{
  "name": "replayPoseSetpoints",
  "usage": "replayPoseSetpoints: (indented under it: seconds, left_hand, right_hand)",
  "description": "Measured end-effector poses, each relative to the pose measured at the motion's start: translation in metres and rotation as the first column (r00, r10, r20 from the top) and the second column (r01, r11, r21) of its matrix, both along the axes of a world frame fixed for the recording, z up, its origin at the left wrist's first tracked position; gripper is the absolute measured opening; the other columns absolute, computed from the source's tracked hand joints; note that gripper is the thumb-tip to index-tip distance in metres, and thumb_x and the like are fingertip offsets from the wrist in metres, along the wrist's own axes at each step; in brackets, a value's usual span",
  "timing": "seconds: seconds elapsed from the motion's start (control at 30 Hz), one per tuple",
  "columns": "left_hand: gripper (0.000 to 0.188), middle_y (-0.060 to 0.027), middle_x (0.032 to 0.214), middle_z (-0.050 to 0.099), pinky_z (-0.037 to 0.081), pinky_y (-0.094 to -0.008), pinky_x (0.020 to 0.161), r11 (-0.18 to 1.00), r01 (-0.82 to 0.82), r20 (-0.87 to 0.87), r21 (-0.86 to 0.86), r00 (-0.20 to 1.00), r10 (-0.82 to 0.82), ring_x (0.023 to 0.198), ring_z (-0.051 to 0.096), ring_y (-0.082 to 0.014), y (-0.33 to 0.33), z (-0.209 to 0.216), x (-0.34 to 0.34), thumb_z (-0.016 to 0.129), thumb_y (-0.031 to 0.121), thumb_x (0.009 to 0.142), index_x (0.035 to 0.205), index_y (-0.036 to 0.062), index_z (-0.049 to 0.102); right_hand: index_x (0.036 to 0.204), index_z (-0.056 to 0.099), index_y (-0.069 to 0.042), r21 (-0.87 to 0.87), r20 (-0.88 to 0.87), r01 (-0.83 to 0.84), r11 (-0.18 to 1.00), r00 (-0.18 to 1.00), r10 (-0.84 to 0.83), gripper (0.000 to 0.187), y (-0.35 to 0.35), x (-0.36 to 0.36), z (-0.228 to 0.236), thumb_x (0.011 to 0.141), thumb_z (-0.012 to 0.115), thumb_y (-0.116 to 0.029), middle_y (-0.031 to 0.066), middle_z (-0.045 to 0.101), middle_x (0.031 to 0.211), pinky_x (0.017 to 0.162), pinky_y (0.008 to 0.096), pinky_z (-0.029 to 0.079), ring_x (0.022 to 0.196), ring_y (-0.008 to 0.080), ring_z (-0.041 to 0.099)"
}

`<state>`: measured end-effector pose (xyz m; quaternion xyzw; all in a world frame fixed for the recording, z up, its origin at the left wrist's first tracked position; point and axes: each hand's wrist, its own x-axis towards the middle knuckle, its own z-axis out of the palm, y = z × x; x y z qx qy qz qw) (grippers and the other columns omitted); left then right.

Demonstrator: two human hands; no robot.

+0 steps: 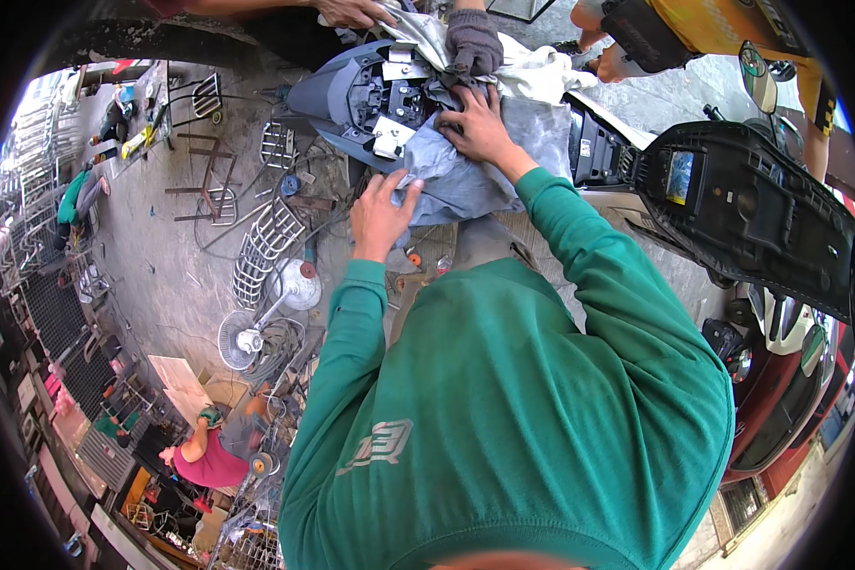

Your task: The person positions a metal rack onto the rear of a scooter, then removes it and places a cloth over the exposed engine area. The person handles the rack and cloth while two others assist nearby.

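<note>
A grey-blue cloth (442, 176) lies draped over the motorcycle's middle, just right of its grey tail fairing (323, 100). The right hand (475, 128) spreads half-bent fingers on it; the left hand (382, 214), loosely curled with thumb apart, meets its near edge. I can't tell whether either pinches fabric. Beyond, a co-worker's gloved hand (475, 47) reaches in; a pedestal fan (247, 339) lies near left.

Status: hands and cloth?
Left hand at edge of blue-grey cloth; right hand on it. Cloth spread beside grey motorcycle tail. Co-worker's gloved hand close to right.
</note>
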<state>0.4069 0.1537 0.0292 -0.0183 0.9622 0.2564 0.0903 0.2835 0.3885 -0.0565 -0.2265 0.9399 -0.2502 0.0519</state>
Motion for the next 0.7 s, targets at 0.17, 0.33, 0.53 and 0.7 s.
replayPoseSetpoints:
  seconds: [0.17, 0.33, 0.53, 0.7]
  left_hand:
    - [0.038, -0.0159, 0.096, 0.072, 0.056, -0.0502, 0.077, 0.976, -0.168, -0.076, 0.139, 0.981, 0.18, 0.09, 0.07, -0.0427, 0.007, -0.014, -0.014, 0.07, 0.047, 0.098, 0.106, 0.0104, 0.075]
    - [0.04, -0.0146, 0.097, 0.073, 0.056, -0.0485, 0.079, 0.954, -0.155, -0.118, 0.258, 0.975, 0.19, 0.091, 0.071, -0.0403, 0.006, -0.016, -0.014, 0.073, 0.046, 0.096, 0.103, 0.0069, 0.074]
    - [0.035, -0.0139, 0.099, 0.072, 0.056, -0.0479, 0.078, 0.973, -0.118, -0.189, 0.197, 0.97, 0.156, 0.091, 0.071, -0.0382, 0.009, -0.016, -0.01, 0.077, 0.038, 0.095, 0.106, 0.0056, 0.071]
    - [0.033, -0.0152, 0.098, 0.071, 0.056, -0.0483, 0.078, 0.95, -0.218, -0.278, 0.225, 0.92, 0.277, 0.09, 0.071, -0.0399, 0.014, -0.025, -0.009, 0.076, 0.036, 0.095, 0.105, 0.004, 0.071]
  right_hand:
    - [0.118, 0.08, -0.033, -0.158, 0.128, -0.027, 0.987, 0.991, 0.048, 0.042, -0.004, 0.007, 0.009, 0.094, 0.066, -0.064, 0.0253, 0.04, 0.161, 0.126, 0.0665, 0.004, 0.153, 0.0449, 0.029]
    - [0.103, 0.085, -0.022, -0.089, 0.142, -0.073, 0.993, 0.986, 0.085, 0.049, 0.003, 0.002, 0.013, 0.09, 0.069, -0.067, 0.0248, 0.039, 0.162, 0.126, 0.0663, 0.005, 0.153, 0.0468, 0.027]
    - [0.109, 0.085, -0.024, -0.083, 0.182, -0.056, 0.995, 0.981, 0.07, 0.046, -0.005, 0.005, 0.011, 0.097, 0.063, -0.062, 0.0257, 0.035, 0.165, 0.127, 0.0664, 0.002, 0.155, 0.0474, 0.024]
    - [0.118, 0.083, -0.026, -0.134, 0.25, -0.118, 0.984, 0.957, 0.148, 0.053, 0.0, 0.002, 0.009, 0.1, 0.053, -0.066, 0.025, 0.026, 0.17, 0.128, 0.0621, -0.001, 0.16, 0.0443, 0.014]
